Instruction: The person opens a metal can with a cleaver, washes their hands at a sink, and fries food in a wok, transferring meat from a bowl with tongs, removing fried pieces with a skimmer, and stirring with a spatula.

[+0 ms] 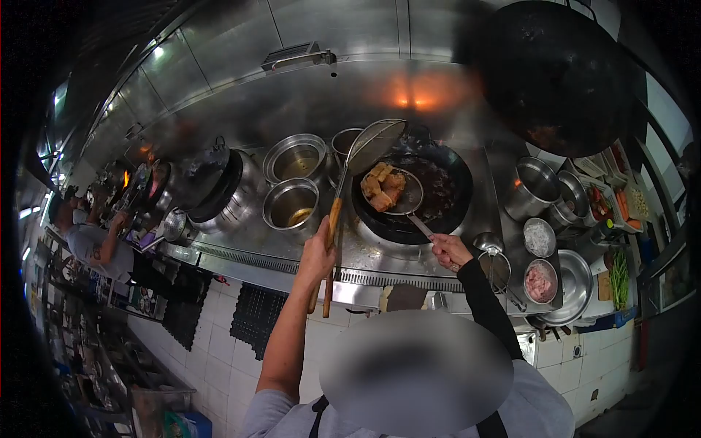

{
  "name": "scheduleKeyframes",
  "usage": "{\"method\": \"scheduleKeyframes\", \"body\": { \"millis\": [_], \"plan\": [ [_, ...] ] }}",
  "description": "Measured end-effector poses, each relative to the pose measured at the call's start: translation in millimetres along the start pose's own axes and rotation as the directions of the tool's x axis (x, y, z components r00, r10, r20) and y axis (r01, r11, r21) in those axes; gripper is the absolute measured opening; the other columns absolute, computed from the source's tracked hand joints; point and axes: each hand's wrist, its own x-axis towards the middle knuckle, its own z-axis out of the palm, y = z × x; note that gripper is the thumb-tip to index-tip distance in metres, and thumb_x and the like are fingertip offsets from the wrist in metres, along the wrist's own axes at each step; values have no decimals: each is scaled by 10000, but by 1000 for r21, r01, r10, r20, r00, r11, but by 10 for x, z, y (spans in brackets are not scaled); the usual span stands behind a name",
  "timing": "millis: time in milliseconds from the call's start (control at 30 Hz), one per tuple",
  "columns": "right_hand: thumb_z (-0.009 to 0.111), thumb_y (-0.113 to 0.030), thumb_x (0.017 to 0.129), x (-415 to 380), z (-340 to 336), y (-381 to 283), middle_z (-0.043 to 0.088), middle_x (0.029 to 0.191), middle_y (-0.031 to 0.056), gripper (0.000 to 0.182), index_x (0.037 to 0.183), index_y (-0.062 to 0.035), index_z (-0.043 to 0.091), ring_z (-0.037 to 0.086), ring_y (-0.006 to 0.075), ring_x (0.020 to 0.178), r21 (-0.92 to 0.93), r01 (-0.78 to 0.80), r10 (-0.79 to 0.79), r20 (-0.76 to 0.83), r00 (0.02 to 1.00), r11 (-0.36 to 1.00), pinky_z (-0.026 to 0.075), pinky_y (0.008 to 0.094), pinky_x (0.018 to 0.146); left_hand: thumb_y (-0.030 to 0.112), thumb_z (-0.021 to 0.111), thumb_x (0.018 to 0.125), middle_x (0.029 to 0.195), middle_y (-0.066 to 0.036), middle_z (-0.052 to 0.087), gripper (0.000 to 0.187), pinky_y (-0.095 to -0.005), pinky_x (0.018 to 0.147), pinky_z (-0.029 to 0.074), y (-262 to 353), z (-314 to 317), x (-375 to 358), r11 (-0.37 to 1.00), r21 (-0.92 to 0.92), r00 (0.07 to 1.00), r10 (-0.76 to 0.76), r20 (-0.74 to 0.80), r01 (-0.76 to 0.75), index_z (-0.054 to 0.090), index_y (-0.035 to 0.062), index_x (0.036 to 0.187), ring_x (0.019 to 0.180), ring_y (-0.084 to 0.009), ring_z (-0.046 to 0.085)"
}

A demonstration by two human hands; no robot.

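Observation:
My left hand [318, 252] is wrapped round the long wooden handle of a round mesh strainer [378, 144], raised beside the back left rim of the wok. A second wooden handle end [327, 296] hangs below the same hand. My right hand [451, 252] grips the handle of a skimmer [414, 193], held over the wok's left side. Golden-brown fried pieces [382, 187] lie in the skimmer's bowl. Under it, dark bubbling liquid fills the black wok [458, 208].
Metal pots [290, 204] with liquid stand left of the wok. At right are bowls of raw meat [540, 282] and white food [539, 238], a tall pot [532, 188] and greens [620, 281]. A large black wok [558, 80] looms upper right. Another person [95, 241] works far left.

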Motion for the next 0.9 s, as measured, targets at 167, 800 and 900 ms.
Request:
{"method": "scheduleKeyframes", "body": {
  "millis": [167,800,900],
  "plan": [
    [491,-99,911,-47,46,-32,480,604,15,251,1146,-12,468,364,60,353,-10,90,-91,-38,995,996,275,209,321,-10,505,734,987,-311,584,642,-422,816,465,-292,1,-16,1000,5,999,6,-46,-6,325,-9,1351,944,-424,577],
    [429,54,763,-539,-135,-599,595,705,101,571,1331,25,380,540,169,513,-674,296,-688,-437,579,677,421,297,433,95,475,884,666,-26,467,139,-173,411,417,-357,-295,-106,-151,-753,752,-80,655,640,461,-41,858,481,-47,432],
    [416,42,789,-1009,-814,-891,512,577,54,571,1353,19,329,388,99,360,-508,222,-543,-665,513,832,290,246,322,88,464,890,663,-22,461,139,-160,409,423,-400,-620,-253,-135,-800,782,-168,600,585,451,-46,854,471,-39,428]
  ]
}}
